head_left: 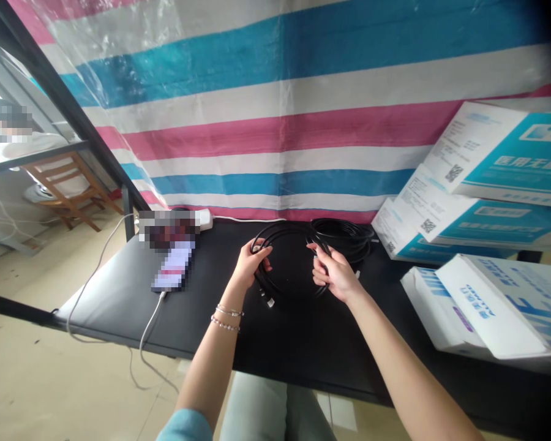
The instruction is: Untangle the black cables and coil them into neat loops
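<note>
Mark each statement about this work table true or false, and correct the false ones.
1. Both the left hand and the right hand grip the looped black cable. True.
2. The flat table top is white. False: it is black.
3. The thin beaded bracelets sit on the right wrist. False: they are on the left wrist.
4. The white-and-blue cardboard boxes lie at the right side of the table. True.
5. The plastic tarp behind the table is plain green. False: it is striped pink, blue and white.
</note>
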Available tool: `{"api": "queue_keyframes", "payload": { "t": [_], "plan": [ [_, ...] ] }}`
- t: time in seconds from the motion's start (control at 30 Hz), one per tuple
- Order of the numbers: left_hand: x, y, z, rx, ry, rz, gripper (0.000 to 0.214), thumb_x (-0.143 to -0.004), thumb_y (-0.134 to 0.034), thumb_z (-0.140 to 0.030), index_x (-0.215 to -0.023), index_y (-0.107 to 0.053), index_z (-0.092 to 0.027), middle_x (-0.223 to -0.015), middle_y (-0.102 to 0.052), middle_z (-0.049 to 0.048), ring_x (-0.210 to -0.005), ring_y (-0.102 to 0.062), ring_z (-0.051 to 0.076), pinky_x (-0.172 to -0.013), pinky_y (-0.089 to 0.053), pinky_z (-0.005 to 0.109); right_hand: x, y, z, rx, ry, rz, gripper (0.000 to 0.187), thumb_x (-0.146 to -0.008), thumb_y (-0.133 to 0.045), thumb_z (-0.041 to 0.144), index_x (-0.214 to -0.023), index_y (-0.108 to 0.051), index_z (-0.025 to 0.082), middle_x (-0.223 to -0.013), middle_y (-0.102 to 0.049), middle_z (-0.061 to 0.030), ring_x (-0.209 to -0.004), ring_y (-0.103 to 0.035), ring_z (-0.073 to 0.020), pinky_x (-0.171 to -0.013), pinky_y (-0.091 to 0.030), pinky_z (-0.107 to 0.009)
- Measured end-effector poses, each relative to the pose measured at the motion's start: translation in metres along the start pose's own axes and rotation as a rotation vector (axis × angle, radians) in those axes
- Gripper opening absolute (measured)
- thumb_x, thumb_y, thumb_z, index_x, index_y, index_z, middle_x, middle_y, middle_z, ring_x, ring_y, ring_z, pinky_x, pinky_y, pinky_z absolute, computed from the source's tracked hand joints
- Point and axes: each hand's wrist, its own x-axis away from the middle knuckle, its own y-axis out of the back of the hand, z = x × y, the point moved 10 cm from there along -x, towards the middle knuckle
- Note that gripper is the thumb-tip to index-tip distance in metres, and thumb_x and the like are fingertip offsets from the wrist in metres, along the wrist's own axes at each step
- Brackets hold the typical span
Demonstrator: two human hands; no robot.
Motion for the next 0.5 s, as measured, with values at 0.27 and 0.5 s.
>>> {"api": "queue_keyframes", "payload": {
  "t": [0.27,0.5],
  "plan": [
    [-0.002,0.003,-0.003,-0.176,-0.083,-0.048,0.023,-0.064,-0.066,-0.032,-0.073,-0.052,-0.016,-0.045,-0.044,-0.0061,-0.039,-0.049,0.009,-0.04,-0.049,0.024,-0.006,0.022,0.003,0.271,0.163,-0.202,0.046,-0.074,-0.05,0.033,-0.117,-0.043,0.017,-0.058,-0.056,0.006,-0.035,-0.044,-0.0073,-0.032,-0.041,-0.022],
    [-0.005,0.011,-0.003,-0.339,-0.162,-0.131,0.022,-0.065,-0.064,-0.033,-0.079,-0.057,-0.017,-0.065,-0.052,-0.0009,-0.052,-0.057,0.012,-0.039,-0.049,0.022,-0.007,0.024,0.004,0.329,0.199,-0.213,0.053,-0.077,-0.048,0.039,-0.123,-0.04,0.016,-0.057,-0.058,0.005,-0.031,-0.043,-0.0074,-0.03,-0.042,-0.024]
  ]
}}
